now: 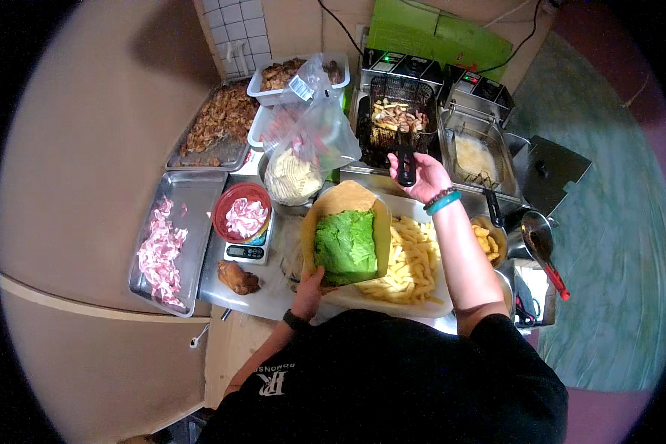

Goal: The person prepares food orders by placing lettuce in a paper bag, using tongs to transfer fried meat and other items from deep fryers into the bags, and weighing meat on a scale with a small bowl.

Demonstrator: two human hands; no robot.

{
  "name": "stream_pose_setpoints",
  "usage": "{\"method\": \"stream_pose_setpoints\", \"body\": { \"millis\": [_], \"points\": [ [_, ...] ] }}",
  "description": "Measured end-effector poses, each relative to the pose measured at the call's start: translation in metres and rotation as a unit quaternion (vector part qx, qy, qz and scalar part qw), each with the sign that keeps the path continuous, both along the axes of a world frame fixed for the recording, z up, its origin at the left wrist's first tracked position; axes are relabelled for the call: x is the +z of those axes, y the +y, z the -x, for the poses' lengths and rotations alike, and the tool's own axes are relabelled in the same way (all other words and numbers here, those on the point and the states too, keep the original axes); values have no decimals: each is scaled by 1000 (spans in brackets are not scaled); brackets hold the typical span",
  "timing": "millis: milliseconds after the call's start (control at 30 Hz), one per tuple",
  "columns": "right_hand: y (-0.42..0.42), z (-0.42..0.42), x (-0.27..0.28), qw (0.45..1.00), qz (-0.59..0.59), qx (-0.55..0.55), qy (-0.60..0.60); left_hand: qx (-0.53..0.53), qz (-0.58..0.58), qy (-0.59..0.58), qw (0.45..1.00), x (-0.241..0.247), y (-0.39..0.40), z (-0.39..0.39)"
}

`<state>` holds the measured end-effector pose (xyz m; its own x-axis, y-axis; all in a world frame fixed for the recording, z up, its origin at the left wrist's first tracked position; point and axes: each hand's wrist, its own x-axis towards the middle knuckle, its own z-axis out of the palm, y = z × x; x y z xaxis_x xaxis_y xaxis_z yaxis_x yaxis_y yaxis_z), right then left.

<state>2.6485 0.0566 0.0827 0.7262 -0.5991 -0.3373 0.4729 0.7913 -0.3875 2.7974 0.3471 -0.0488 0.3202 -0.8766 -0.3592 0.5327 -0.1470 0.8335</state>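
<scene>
My left hand [309,294] grips the near left side of a brown paper food box [384,238], its flap raised and green lettuce leaves [345,244] inside. My right hand [424,176] is around the black handle [405,166] of a wire fryer basket [402,89]. That basket holds browned meat pieces and yellow strips, above the left fryer's dark well. Below the box and to its right is a white tub [449,299] of pale fries [405,266]. A second wire basket [497,166] sits in the right fryer's foaming oil [473,156].
At left, raw sliced meat lies on a metal tray [200,222]; a red bowl [217,206] of meat rests on a digital scale [245,253]. A fried chicken piece [237,277] lies nearer. Behind stands a bagged pale food [294,175]. A red-handled ladle [555,277] leans at right.
</scene>
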Motion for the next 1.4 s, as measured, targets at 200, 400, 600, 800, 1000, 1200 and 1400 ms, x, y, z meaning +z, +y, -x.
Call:
{"method": "stream_pose_setpoints", "body": {
  "millis": [200,400,600,800,1000,1200,1400],
  "points": [
    [-14,-8,17,998,-47,28,7,19,-5,65,998,1,-15,2],
    [61,15,2,968,218,-12,125,-34,41,-173,984,-38,-23,-3],
    [37,37,-37,984,138,58,98,-15,14,23,1000,-19,-34,0],
    [74,40,-45,976,181,5,124,-21,28,31,999,-43,-34,-4],
    [48,50,-46,984,137,62,99,-66,14,-273,960,-28,-27,-4],
    [77,48,-66,984,123,33,125,39,-6,45,998,-13,-34,-1],
    [71,60,-44,981,136,63,120,-40,13,-163,986,-47,-30,-5]
  ]
}}
